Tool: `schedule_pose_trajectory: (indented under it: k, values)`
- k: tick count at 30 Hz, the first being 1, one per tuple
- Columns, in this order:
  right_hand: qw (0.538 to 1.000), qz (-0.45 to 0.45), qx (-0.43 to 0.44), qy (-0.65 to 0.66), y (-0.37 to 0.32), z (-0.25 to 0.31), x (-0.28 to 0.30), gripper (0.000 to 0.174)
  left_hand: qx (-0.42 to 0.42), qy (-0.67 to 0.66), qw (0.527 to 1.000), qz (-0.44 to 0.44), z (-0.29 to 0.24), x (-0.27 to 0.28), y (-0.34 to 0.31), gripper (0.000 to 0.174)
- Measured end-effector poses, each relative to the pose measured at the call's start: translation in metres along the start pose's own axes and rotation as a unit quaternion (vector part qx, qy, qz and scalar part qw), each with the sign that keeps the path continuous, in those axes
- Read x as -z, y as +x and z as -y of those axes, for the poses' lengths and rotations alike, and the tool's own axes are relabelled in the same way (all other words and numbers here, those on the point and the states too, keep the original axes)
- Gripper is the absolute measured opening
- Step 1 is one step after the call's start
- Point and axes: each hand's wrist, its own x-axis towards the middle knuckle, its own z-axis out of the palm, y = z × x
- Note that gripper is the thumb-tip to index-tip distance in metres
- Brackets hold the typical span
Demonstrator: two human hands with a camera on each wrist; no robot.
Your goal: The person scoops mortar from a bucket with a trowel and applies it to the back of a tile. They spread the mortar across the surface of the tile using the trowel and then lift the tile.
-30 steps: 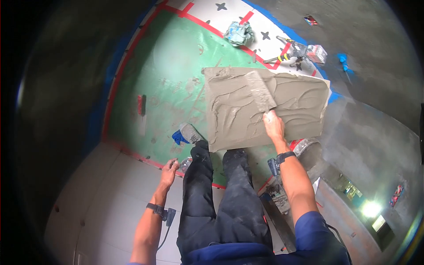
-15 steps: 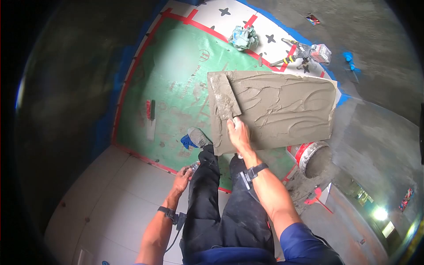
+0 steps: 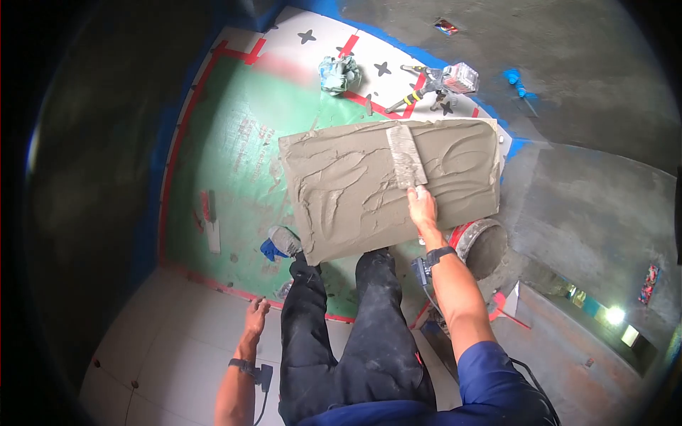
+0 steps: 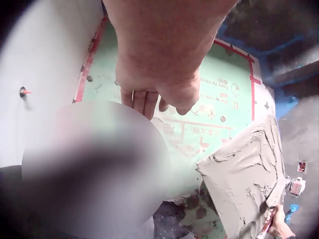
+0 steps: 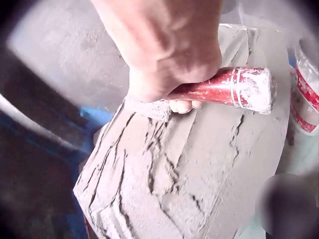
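In the head view my right hand (image 3: 423,207) grips a flat trowel (image 3: 406,157), whose blade lies on grey mortar near the middle to right of a large slab (image 3: 341,195). Thick ridges and swirls cover the slab's upper face. The right wrist view shows the trowel's red, mortar-smeared handle (image 5: 249,89) passing through the fist. My left hand (image 3: 256,314) hangs low to the left of my legs, fingers loosely bent and holding nothing. From the left wrist camera, the left fingers (image 4: 142,103) are partly hidden by a blurred round shape.
A mortar-caked bucket (image 3: 486,248) stands right of the slab. A power tool (image 3: 455,79) and a crumpled cloth or bag (image 3: 338,74) lie beyond. A red-handled tool (image 3: 213,236) rests on the green floor sheet (image 3: 234,163). My foot (image 3: 285,241) is by the slab's left corner.
The trowel first swept left to the slab's left end, then came back right to its middle. My left hand still hangs idle. The head view has shifted.
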Motion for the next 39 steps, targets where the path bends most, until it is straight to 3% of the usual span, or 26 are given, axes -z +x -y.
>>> schedule_pose_trajectory:
  k: [2, 4, 6, 8, 9, 10, 12, 14, 16, 18, 20, 22, 24, 26, 27, 29, 32, 36, 37, 39]
  values:
    - [0.997, -0.049, -0.006, 0.053, 0.016, -0.019, 0.011, 0.043, 0.008, 0.01, 1.0, -0.009, -0.004, -0.003, -0.002, 0.048]
    - [0.936, 0.024, -0.12, 0.332, 0.018, -0.036, 0.014, 0.033, 0.01, 0.033, 0.999, -0.026, -0.013, -0.014, -0.007, 0.049]
    - [0.865, 0.131, -0.14, 0.464, 0.01, -0.047, 0.006, 0.034, 0.002, 0.035, 0.999, -0.035, -0.017, -0.037, -0.008, 0.048]
    - [0.924, 0.229, -0.021, 0.305, 0.002, -0.052, 0.022, 0.037, 0.007, 0.079, 0.997, -0.018, -0.032, -0.068, -0.011, 0.047]
    - [0.97, 0.114, 0.18, 0.117, 0.011, -0.069, 0.023, 0.04, 0.007, 0.083, 0.996, -0.023, -0.041, -0.084, -0.014, 0.047]
    - [0.968, 0.117, 0.181, 0.124, 0.022, -0.086, 0.036, 0.04, -0.008, 0.099, 0.995, -0.016, -0.048, -0.103, -0.016, 0.046]
    - [0.987, 0.104, 0.114, -0.039, 0.039, -0.101, 0.092, 0.044, -0.022, 0.118, 0.993, -0.012, -0.085, -0.147, -0.026, 0.045]
    - [0.986, -0.066, 0.155, -0.021, 0.073, -0.16, 0.107, 0.037, -0.033, 0.074, 0.997, 0.006, -0.134, -0.193, -0.047, 0.044]
    - [0.992, -0.082, 0.073, 0.056, 0.116, -0.226, 0.11, 0.037, -0.039, 0.095, 0.995, -0.005, -0.135, -0.216, -0.037, 0.044]
    - [0.969, 0.047, -0.065, 0.233, 0.101, -0.173, 0.178, 0.037, -0.054, 0.136, 0.989, -0.002, -0.13, -0.23, -0.037, 0.044]
    - [0.951, 0.065, -0.067, 0.296, 0.109, -0.153, 0.181, 0.033, -0.062, 0.12, 0.991, -0.001, -0.14, -0.244, -0.045, 0.044]
    - [0.875, 0.142, -0.075, 0.456, 0.115, -0.115, 0.167, 0.03, -0.074, 0.167, 0.983, -0.001, -0.138, -0.247, -0.045, 0.044]
    - [0.848, 0.187, -0.118, 0.482, 0.117, -0.065, 0.142, 0.032, -0.055, 0.114, 0.992, 0.007, -0.144, -0.25, -0.05, 0.044]
    - [0.825, 0.251, -0.109, 0.495, 0.114, -0.019, 0.093, 0.029, -0.046, 0.116, 0.992, 0.003, -0.145, -0.248, -0.052, 0.044]
    - [0.833, 0.237, -0.111, 0.487, 0.106, 0.012, 0.069, 0.029, -0.045, 0.115, 0.992, 0.005, -0.138, -0.245, -0.048, 0.044]
    - [0.814, 0.275, -0.083, 0.504, 0.096, 0.075, 0.042, 0.03, -0.012, 0.08, 0.997, 0.002, -0.118, -0.238, -0.035, 0.042]
    - [0.799, 0.322, -0.067, 0.504, 0.099, 0.124, 0.006, 0.033, -0.002, 0.015, 1.0, 0.001, -0.106, -0.227, -0.031, 0.042]
    - [0.797, 0.344, -0.01, 0.496, 0.09, 0.093, 0.037, 0.028, 0.0, -0.033, 0.999, 0.001, -0.101, -0.217, -0.032, 0.042]
    - [0.823, 0.307, -0.012, 0.478, 0.084, 0.075, 0.057, 0.03, 0.01, -0.028, 1.0, 0.001, -0.1, -0.213, -0.032, 0.042]
    - [0.86, 0.318, 0.017, 0.4, 0.08, 0.032, 0.105, 0.028, 0.025, -0.021, 0.999, -0.003, -0.092, -0.207, -0.028, 0.044]
